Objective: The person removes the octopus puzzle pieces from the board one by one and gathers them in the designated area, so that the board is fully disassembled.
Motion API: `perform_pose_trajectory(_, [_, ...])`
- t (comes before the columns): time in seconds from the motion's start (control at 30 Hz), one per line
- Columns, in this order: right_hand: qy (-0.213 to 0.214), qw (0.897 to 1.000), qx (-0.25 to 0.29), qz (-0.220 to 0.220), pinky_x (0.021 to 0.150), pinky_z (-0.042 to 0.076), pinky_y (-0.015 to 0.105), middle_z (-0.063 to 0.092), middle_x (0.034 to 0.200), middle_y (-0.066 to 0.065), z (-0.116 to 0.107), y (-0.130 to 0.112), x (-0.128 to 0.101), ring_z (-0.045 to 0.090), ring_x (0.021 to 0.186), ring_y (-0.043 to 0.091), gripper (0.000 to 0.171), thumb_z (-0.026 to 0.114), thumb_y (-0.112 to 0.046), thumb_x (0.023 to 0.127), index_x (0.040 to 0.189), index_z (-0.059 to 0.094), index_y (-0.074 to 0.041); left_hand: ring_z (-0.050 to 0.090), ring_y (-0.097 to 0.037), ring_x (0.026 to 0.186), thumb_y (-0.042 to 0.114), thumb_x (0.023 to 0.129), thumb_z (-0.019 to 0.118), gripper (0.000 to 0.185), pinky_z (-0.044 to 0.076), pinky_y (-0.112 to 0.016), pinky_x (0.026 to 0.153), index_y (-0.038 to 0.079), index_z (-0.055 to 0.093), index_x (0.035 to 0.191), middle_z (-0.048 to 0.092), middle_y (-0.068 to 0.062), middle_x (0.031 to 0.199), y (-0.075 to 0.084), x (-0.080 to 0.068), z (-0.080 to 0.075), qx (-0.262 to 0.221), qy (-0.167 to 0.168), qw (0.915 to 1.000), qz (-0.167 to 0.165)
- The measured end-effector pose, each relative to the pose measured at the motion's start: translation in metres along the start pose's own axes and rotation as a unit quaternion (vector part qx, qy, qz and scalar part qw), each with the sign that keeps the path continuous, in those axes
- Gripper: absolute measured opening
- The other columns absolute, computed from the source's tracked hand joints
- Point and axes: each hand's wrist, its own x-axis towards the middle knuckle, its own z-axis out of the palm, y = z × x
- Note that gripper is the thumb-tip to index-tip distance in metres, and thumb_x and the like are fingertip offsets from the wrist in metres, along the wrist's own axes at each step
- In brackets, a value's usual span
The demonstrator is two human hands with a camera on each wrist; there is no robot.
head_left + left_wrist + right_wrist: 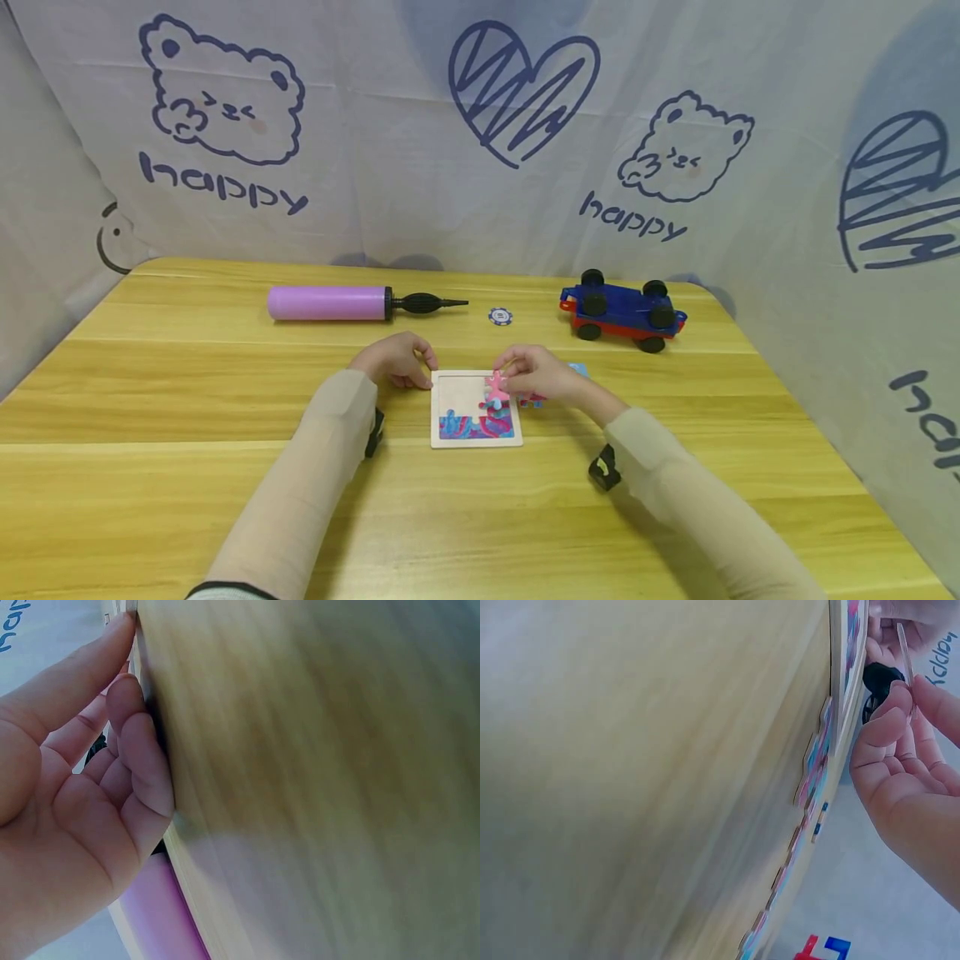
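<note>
On the wooden surface [187,467] before us lies a puzzle tray [476,410], its near row filled. Our right hand [534,377], at the tray's 2 o'clock, pinches a pink piece [496,388] over the tray's far right part. Our left hand [395,359] rests at the tray's 10 o'clock corner, fingers loosely bent, touching its edge. Loose pieces [531,402] lie under the right hand. Farther off, from 11 to 1 o'clock, lie a purple pump [330,302], a chip [500,316] and a toy car [622,310].

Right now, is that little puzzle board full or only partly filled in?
Only partly filled. The puzzle board has coloured pieces along its lower part, while its upper left is bare; the right hand holds a pink piece over it.
</note>
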Motion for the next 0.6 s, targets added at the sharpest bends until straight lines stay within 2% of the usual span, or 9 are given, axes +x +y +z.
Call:
perform_pose_trajectory(0.13, [0.006,1.000,0.000,0.000,0.057,0.043,0.022,0.059,0.076,0.004,-0.005,0.003,-0.004,0.053,0.063,0.012,0.026,0.055,0.003,0.084,0.108,0.050,0.009,0.046,-0.012,0.057,0.002,0.075,0.070,0.019,0.042,-0.022,0.053,0.003,0.059,0.090,0.048,-0.004,0.067,0.000,0.000,0.000,0.001,-0.001,1.0000,-0.003])
perform_pose_trajectory(0.6, [0.020,1.000,0.021,0.003,0.050,0.039,0.021,0.056,0.072,0.003,-0.026,0.023,-0.021,0.046,0.055,0.011,0.027,0.053,0.004,0.085,0.110,0.049,0.014,0.046,-0.012,0.056,0.002,0.075,0.070,0.019,0.041,-0.022,0.052,0.003,0.059,0.090,0.048,-0.003,0.066,0.001,-0.001,-0.001,0.004,-0.003,1.0000,0.000])
